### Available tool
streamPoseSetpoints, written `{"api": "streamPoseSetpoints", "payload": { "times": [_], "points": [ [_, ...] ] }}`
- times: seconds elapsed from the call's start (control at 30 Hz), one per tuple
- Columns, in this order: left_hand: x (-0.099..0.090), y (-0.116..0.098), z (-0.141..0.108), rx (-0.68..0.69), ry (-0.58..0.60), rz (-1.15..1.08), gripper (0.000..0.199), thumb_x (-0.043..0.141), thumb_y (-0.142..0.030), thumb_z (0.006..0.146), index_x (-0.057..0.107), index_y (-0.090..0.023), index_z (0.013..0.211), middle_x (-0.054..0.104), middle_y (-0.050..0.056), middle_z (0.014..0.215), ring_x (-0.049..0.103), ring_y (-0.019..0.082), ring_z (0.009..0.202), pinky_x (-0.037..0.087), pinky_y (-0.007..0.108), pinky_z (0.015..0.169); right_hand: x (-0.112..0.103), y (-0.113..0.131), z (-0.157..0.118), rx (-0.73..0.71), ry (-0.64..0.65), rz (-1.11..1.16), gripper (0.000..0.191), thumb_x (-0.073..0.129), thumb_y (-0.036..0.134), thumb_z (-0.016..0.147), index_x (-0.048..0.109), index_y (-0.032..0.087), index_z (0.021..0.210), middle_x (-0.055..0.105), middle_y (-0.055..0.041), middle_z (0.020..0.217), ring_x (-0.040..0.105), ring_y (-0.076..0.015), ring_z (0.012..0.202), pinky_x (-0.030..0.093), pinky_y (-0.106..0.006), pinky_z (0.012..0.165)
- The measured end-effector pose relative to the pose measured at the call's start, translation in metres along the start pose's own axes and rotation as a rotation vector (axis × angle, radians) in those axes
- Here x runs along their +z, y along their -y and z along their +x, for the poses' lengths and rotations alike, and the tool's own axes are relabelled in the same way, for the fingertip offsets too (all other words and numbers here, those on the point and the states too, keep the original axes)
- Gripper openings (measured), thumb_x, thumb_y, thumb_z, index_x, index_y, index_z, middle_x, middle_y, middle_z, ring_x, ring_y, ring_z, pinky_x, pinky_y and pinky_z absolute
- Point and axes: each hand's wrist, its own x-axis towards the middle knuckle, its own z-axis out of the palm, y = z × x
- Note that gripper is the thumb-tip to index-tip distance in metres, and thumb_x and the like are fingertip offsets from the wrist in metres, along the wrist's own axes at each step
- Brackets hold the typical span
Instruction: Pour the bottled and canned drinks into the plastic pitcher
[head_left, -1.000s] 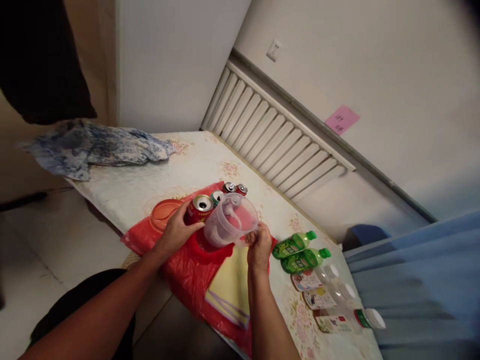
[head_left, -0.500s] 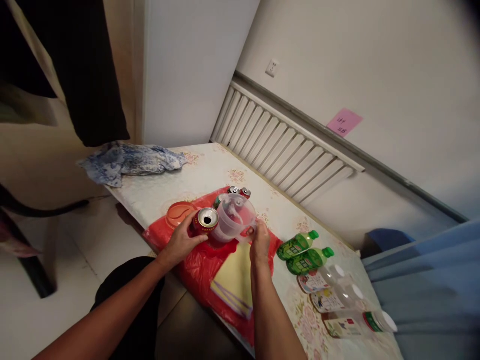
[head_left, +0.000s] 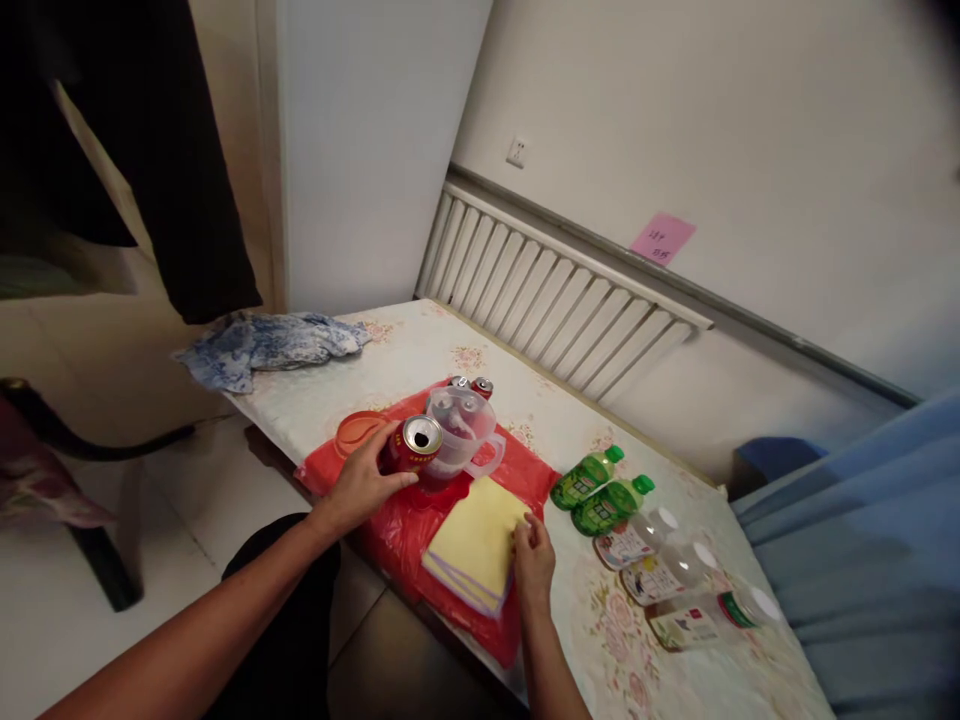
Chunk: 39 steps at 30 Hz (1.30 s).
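My left hand [head_left: 369, 482] is wrapped round a dark red can [head_left: 409, 449], its opened top facing up. Just right of the can stands a clear plastic jug [head_left: 463, 440] with its handle toward the right. My right hand [head_left: 534, 560] is at the right edge of a folded yellow cloth [head_left: 480, 540], fingers curled at its border; whether they pinch it is too small to tell. Beneath these things lies a red plastic bag [head_left: 386, 545]. An orange-red lid [head_left: 360, 432] rests left of the can.
More cans [head_left: 483, 387] stand behind the jug. Green bottles [head_left: 604, 507] and several clear bottles [head_left: 684, 622] lie on the flowered tablecloth [head_left: 559, 610] at right. A blue-white cloth [head_left: 277, 345] lies at the far left corner. A radiator [head_left: 540, 290] runs behind.
My right hand has let go of the jug's handle and moved down to the yellow cloth. The jug now stands by itself. My left hand still holds the can. The view has shifted slightly.
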Motion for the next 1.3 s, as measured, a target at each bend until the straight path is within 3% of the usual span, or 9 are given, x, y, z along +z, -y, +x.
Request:
{"api": "streamPoseSetpoints", "payload": {
  "times": [0.17,0.3,0.4,0.7,0.83,1.0,1.3],
  "points": [
    [-0.012,-0.026,0.028,0.040,0.032,0.078,0.072,0.077,-0.038,0.064,0.054,-0.021,0.131,0.064,0.009,0.130,0.058,0.031,0.122,0.045,0.045,0.106,-0.012,-0.033,-0.025,-0.134,-0.030,-0.161,0.042,0.050,0.044,0.081,0.069,0.017,0.105,0.072,-0.0074,0.079,0.068,-0.0266,0.073,0.052,-0.035,0.069],
    [-0.018,-0.051,0.054,0.073,0.056,0.184,0.065,0.075,-0.038,0.065,0.057,-0.020,0.125,0.067,0.008,0.122,0.063,0.030,0.110,0.049,0.042,0.097,-0.011,-0.040,-0.031,-0.205,-0.004,-0.207,0.042,0.045,0.041,0.085,0.069,0.017,0.110,0.074,-0.0136,0.103,0.071,-0.0289,0.091,0.052,-0.036,0.079],
    [-0.019,-0.063,0.073,0.126,0.090,0.281,0.060,0.076,-0.040,0.064,0.060,-0.019,0.119,0.070,0.008,0.111,0.065,0.030,0.101,0.051,0.041,0.089,-0.009,-0.043,-0.029,-0.208,-0.013,-0.230,0.043,0.044,0.039,0.086,0.069,0.016,0.111,0.073,-0.0152,0.108,0.071,-0.0301,0.096,0.052,-0.037,0.083],
    [-0.018,-0.059,0.119,0.358,0.188,0.567,0.048,0.075,-0.041,0.064,0.064,-0.023,0.107,0.070,0.010,0.102,0.063,0.035,0.101,0.047,0.043,0.090,-0.008,-0.037,-0.029,-0.216,-0.018,-0.233,0.033,0.047,0.035,0.084,0.072,0.022,0.100,0.075,-0.0097,0.097,0.071,-0.0270,0.083,0.052,-0.034,0.071],
    [-0.017,-0.056,0.128,0.410,0.233,0.674,0.051,0.074,-0.035,0.064,0.062,-0.024,0.113,0.068,0.012,0.110,0.060,0.037,0.108,0.044,0.045,0.094,-0.009,-0.034,-0.030,-0.231,-0.026,-0.248,0.031,0.047,0.033,0.084,0.072,0.022,0.099,0.075,-0.0088,0.094,0.070,-0.0253,0.079,0.051,-0.032,0.068],
    [-0.015,-0.060,0.129,0.478,0.307,0.848,0.050,0.068,-0.028,0.071,0.057,-0.020,0.120,0.065,0.014,0.118,0.058,0.035,0.111,0.042,0.044,0.095,-0.006,-0.041,-0.029,-0.255,-0.014,-0.330,0.035,0.040,0.032,0.091,0.068,0.019,0.107,0.074,-0.0111,0.102,0.070,-0.0239,0.086,0.051,-0.031,0.075],
    [-0.014,-0.071,0.128,0.591,0.348,0.990,0.049,0.065,-0.029,0.078,0.053,-0.017,0.123,0.063,0.015,0.118,0.057,0.034,0.109,0.041,0.043,0.093,-0.004,-0.046,-0.027,-0.261,-0.003,-0.406,0.036,0.037,0.029,0.094,0.065,0.018,0.112,0.073,-0.0108,0.107,0.070,-0.0235,0.090,0.050,-0.030,0.077]
  ]
}}
